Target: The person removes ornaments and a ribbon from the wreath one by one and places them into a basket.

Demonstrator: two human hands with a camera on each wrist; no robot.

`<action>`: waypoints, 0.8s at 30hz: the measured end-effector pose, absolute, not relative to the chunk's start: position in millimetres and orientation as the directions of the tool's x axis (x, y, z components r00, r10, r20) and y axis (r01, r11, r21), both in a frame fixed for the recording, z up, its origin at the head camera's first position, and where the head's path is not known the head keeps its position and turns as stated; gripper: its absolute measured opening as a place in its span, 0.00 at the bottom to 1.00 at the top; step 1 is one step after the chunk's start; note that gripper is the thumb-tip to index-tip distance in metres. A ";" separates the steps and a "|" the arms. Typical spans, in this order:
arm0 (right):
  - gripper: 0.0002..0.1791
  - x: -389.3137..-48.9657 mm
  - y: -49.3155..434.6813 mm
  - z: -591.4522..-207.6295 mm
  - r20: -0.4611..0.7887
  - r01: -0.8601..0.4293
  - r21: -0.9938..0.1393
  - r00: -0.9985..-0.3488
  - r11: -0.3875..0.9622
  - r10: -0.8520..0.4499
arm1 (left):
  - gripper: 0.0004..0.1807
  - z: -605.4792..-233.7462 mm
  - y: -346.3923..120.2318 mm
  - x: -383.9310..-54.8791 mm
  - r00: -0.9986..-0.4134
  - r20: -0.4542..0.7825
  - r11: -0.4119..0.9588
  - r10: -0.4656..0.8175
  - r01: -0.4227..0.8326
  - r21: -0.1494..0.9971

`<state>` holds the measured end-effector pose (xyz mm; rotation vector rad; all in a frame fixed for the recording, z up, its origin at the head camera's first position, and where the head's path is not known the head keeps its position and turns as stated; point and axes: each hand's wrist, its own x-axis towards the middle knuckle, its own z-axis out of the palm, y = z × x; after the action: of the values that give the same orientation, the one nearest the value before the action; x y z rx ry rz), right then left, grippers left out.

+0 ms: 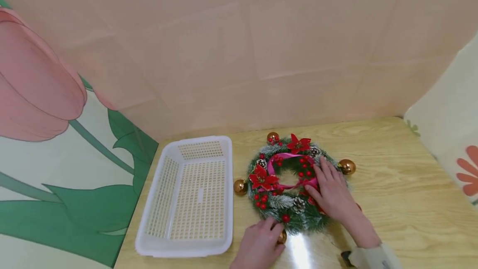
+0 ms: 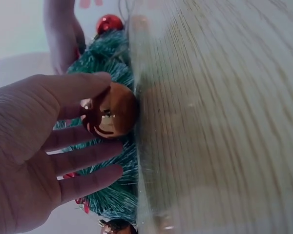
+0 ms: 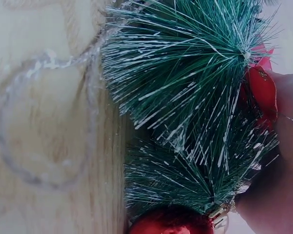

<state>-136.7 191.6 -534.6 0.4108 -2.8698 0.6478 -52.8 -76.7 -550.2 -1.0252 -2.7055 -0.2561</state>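
Note:
A green Christmas wreath [image 1: 274, 215] lies flat, dressed with red poinsettias [image 1: 263, 177], berries and pine cones, with a pink ribbon [image 1: 286, 156] around its inner ring. At its near edge hangs a copper-coloured bauble [image 2: 118, 109]. My left hand [image 1: 261, 240] pinches this bauble, thumb on its side and index finger behind it, the other fingers extended beside the wreath. My right hand [image 1: 334, 194] rests on the wreath's right side, fingers stretched over the greenery and thumb by the ribbon. In the right wrist view a red bauble [image 3: 171, 224] hangs below the snowy needles.
Left of the wreath stands a white plastic basket [image 1: 228, 202] with gridded sides, nothing in it. More copper baubles [image 1: 348, 167] ring the wreath. A looped cord [image 3: 7, 151] lies on the wooden table [image 1: 407, 186]. Behind is a beige covered wall [image 1: 239, 53].

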 end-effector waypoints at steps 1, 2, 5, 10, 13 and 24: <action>0.40 -136.8 192.2 -535.4 0.233 -0.304 -0.394 -0.946 0.868 -0.225 | 0.20 -550.8 -75.3 -53.3 -0.727 0.276 0.739 0.629 0.669 0.079; 0.40 -136.7 192.8 -536.2 0.242 -0.304 -0.391 -0.945 0.868 -0.222 | 0.20 -550.9 -73.9 -53.5 -0.728 0.267 0.739 0.632 0.670 0.078; 0.38 -136.8 194.6 -539.1 0.268 -0.309 -0.376 -0.939 0.874 -0.217 | 0.21 -549.8 -69.6 -53.7 -0.722 0.246 0.732 0.647 0.678 0.065; 0.34 -136.7 194.4 -540.7 0.296 -0.330 -0.353 -0.927 0.876 -0.230 | 0.22 -536.7 -67.4 -50.6 -0.716 0.222 0.731 0.662 0.682 0.019; 0.33 -136.6 193.0 -540.3 0.293 -0.335 -0.350 -0.926 0.875 -0.238 | 0.21 -524.5 -68.8 -48.5 -0.707 0.236 0.727 0.666 0.686 0.003; 0.32 -137.6 189.8 -539.9 0.288 -0.340 -0.357 -0.926 0.870 -0.244 | 0.21 -503.7 -67.0 -50.5 -0.649 0.372 0.704 0.664 0.710 -0.015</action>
<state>-137.6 189.8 -539.9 0.4446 -2.8085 0.5990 -50.5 -67.0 -503.7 -1.0731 -2.5625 -0.1871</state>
